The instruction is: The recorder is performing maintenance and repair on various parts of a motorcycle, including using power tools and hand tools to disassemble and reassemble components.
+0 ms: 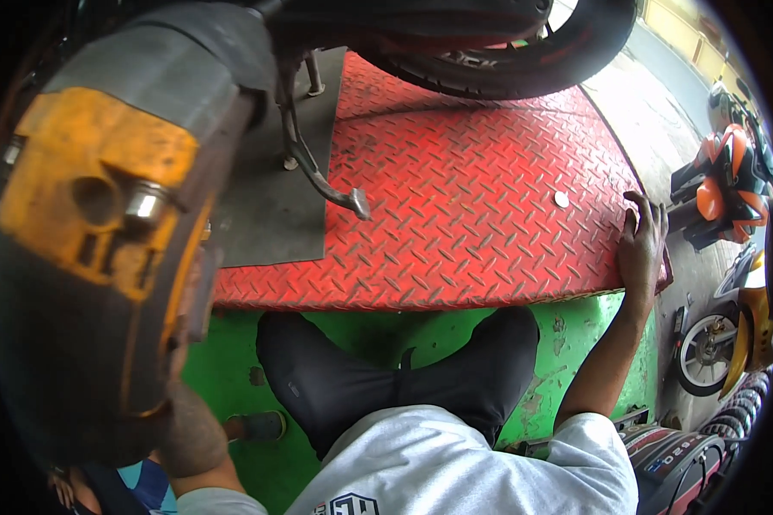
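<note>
Daylight brightens pavement beyond the chipped green floor.

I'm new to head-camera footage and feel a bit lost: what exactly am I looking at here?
There is no robot: these are a person's bare hands, seen from a fisheye camera worn on the head, looking down. That is why straight edges bend. The left hand, mostly hidden, seems to hold up an orange and dark grey power tool, large because it is near the lens. The right hand holds nothing visible and rests at the edge of a red tread-plate platform. On the platform lie a grey mat and a small whitish disc. A vehicle's tyre shows above.
</note>
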Available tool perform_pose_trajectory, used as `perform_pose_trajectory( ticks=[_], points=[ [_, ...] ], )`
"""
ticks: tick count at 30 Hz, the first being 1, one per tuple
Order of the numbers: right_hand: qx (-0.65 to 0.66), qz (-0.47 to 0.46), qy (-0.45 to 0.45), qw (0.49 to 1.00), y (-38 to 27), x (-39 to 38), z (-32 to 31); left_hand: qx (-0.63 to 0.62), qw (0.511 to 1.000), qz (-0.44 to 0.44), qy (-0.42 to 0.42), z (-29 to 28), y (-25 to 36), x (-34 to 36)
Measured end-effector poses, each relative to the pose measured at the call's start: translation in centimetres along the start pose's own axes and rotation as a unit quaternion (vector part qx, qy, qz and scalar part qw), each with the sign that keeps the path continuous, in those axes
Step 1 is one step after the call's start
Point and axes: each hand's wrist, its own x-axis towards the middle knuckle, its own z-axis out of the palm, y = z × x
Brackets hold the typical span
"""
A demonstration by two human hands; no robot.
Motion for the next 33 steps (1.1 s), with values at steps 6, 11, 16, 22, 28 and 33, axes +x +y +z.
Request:
perform_pose_trajectory(
  ticks=[6, 11, 16, 22, 28, 33],
  points=[
    [0.026, 0.009, 0.005, 1.000, -0.6, -0.1, -0.3, 0.013, 1.000, -0.006, -0.026, 2.2, 1.1, 0.2],
    [0.026, -0.012, 0.012, 1.000, -0.6, -0.1, -0.3, 0.018, 0.999, 0.004, -0.039, 2.9, 2.3, 0.3],
    [0.011, -0.025, 0.023, 0.999, -0.3, -0.2, -0.1, 0.017, 0.999, 0.010, -0.043, 3.2, 3.2, 0.0],
    [0.034, -0.001, 0.017, 0.999, -0.5, -0.1, -0.4, 0.009, 0.994, 0.014, -0.108, 5.2, 4.8, -1.6],
    [0.401, 0.059, 0.066, 0.912, -10.6, -1.9, -2.9, -0.002, 0.981, 0.043, -0.190, 8.1, 5.8, -1.9],
    [0.873, 0.136, -0.289, 0.369, -23.6, -3.7, -4.1, 0.039, 0.967, 0.083, -0.239, 12.7, 5.7, -1.3]
  ],
)
